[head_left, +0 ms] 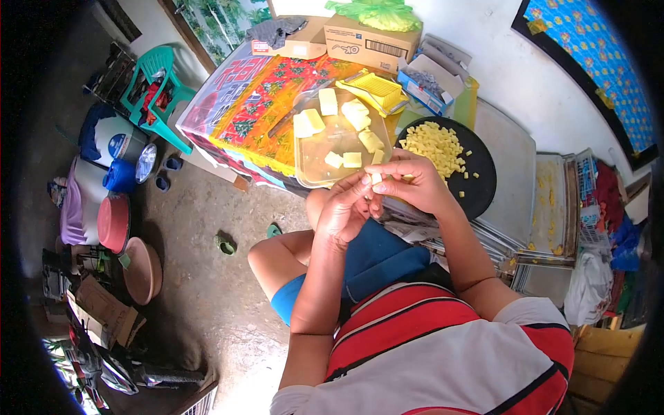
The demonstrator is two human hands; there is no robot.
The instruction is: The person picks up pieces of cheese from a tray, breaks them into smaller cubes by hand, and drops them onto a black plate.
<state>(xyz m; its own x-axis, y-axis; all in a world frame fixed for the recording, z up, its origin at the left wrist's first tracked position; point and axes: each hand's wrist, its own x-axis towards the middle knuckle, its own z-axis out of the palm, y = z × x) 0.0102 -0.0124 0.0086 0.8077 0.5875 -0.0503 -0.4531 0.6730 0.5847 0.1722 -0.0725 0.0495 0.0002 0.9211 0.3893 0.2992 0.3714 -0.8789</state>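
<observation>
Both my hands meet over my lap, at the near edge of a clear plastic tub (304,166). Fingertips of my right hand (418,181) pinch a small pale yellow piece (376,178). My left hand (344,206) has its fingers curled closed against the same piece from the other side. Larger pale yellow chunks (355,115) lie in the tub, some of them thick blocks. To the right, a round black tray (484,181) carries a heap of small yellow cubes (432,146), with a few scattered toward its right side.
Behind the tub is a yellow plastic basket (377,92) on a table with a colourful cloth (266,90). Cardboard boxes (370,45) stand at the back. Flat metal trays (505,149) lean at right. Basins (142,270) and a green chair (155,90) are at left.
</observation>
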